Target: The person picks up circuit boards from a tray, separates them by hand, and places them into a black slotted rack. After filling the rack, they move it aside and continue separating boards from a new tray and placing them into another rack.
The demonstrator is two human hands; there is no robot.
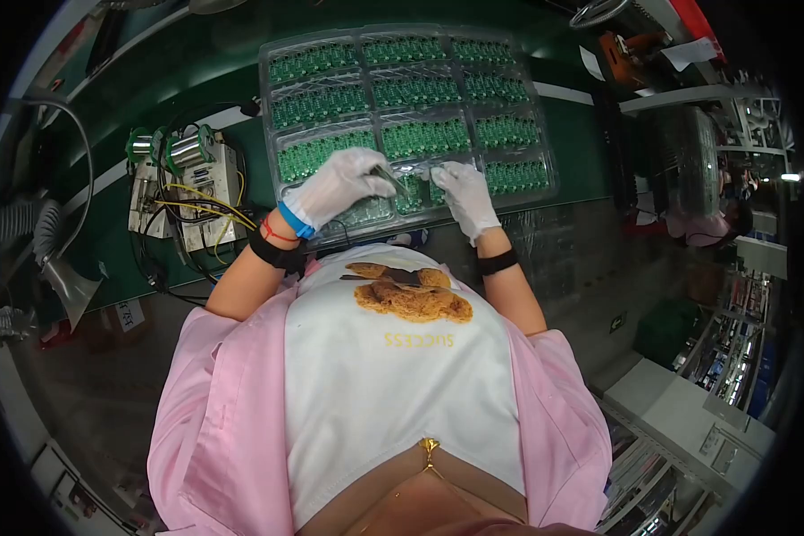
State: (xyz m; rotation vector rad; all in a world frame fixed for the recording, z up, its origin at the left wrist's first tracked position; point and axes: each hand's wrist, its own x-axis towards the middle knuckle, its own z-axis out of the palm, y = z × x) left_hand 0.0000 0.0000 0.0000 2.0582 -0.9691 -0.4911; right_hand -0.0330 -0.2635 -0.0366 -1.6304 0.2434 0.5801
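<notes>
A clear plastic tray (545, 170) with several compartments lies in front of me, rows of small green circuit boards (424, 138) standing in them. My left hand (353, 183), in a white glove with a blue band at the wrist, is closed over the tray's near side. A thin green circuit board (389, 176) shows edge-on between its fingers. Just to the right, my right hand (464, 195), also gloved, has its fingers pinched together above the near middle compartment. What they grip is too small to make out. That compartment is only partly filled with boards.
On the left of the green bench (116, 259) stand light-coloured boxes with wire spools (188, 147) and tangled yellow and black cables (207, 204). A funnel-ended hose (67, 277) hangs further left. Stacked clear trays (688, 161) and shelving (741, 330) stand to the right.
</notes>
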